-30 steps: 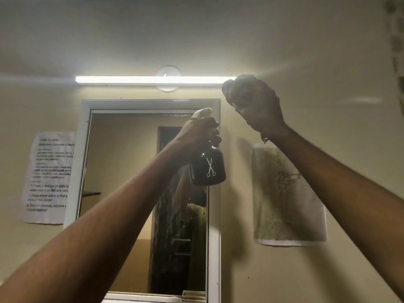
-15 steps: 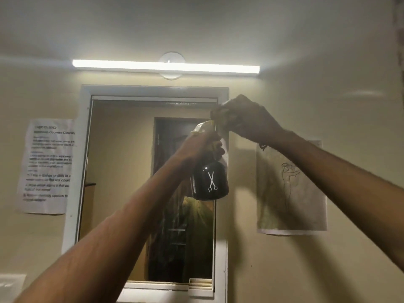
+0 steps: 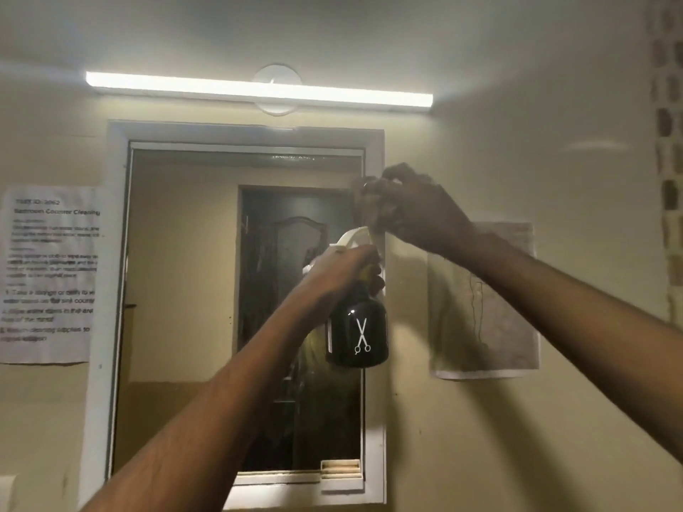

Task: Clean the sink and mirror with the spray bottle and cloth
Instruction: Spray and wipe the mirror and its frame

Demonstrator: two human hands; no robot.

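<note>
moved: R hand (image 3: 414, 208) dropped from up by the light bar to the mirror's top-right frame edge over the last sec. L hand + bottle barely shifted vs mirror; cam view tilted a bit, more of mirror bottom visible now.
meaning: my read, wipe pass moved off the wall/light area onto the mirror frame → mirror part of task under way. sink not in view, can't judge it.
cloth (image 3: 366, 208): bunched in R hand, fingers curled round it, pressed at right frame edge just above bottle head. blurry, colour/shape unclear.
spray bottle (image 3: 356, 334): dark body, white scissors logo, pale trigger head. held up in front of mirror's right side, roughly upright, nozzle pointing left/far toward glass.
L hand (image 3: 340, 271): wrapped round bottle neck, fingers curled on it. can't tell if a finger is on the trigger.
mirror (image 3: 184, 290): white frame, reflects dark door + tan wall. no obvious spray droplets visible, too dim to be sure.
left of mirror: printed instruction sheet (image 3: 48, 275) taped to wall.
right of mirror: paper w/ line drawing (image 3: 488, 308), partly behind R forearm.
above: lit tube light (image 3: 258, 90) on round mount.
next (guess): wipe down right edge, then spray glass.
</note>
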